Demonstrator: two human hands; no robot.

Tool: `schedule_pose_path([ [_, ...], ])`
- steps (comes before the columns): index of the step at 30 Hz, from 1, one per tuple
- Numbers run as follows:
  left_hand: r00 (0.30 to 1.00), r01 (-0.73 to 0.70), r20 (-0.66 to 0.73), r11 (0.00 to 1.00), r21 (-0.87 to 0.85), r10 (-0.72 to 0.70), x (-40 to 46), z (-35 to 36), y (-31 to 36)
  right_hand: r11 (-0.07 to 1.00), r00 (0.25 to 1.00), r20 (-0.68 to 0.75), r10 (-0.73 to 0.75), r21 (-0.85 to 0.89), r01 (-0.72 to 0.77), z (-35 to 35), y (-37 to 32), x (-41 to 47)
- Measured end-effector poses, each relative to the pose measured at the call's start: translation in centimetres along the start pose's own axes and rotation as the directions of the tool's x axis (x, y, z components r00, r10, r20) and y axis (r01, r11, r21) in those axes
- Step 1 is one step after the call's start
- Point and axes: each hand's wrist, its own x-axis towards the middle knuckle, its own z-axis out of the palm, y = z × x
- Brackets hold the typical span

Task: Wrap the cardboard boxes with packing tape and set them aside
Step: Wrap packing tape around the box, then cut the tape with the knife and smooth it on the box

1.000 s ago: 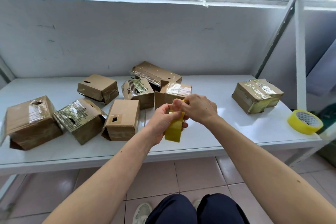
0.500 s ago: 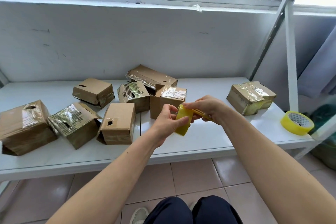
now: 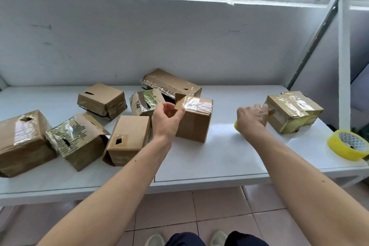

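Both hands have parted: left hand [image 3: 166, 120], half-open and holding nothing, reaches box [image 3: 192, 119]; right hand [image 3: 252, 119] grips a yellow tool [image 3: 236, 125] near wrapped box [image 3: 292, 111]. Eight boxes, one tape roll [image 3: 348, 144] on shelf [image 3: 229, 158].

left hand [image 3: 166, 119] raised, fingers loosely curled, right hand [image 3: 252, 119] gripping

A white metal shelf [image 3: 219, 156] stood against a scuffed white back panel [image 3: 139, 42]. Below its front edge lay pinkish floor tiles [image 3: 199, 211], with two pale shoes [image 3: 154, 239] there.
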Motion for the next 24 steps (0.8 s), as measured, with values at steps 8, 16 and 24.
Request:
schedule_pose_path([
  [8,0.959,0.016,0.282,1.000,0.020,-0.021,4.7,0.5,-0.6,0.996,0.997,-0.002,-0.073,0.049,0.073,-0.4,-1.7,1.8],
  [16,0.985,0.024,0.168,0.989,0.144,-0.048,4.8,2.4,-2.5,0.616,0.986,0.098,-0.137,0.787,0.007,-4.6,-9.7,1.7],
  [24,0.998,0.001,-0.062,1.000,-0.025,-0.002,2.3,3.0,-3.3,0.778,0.999,0.013,-0.046,0.627,0.028,-2.8,-12.0,0.5],
])
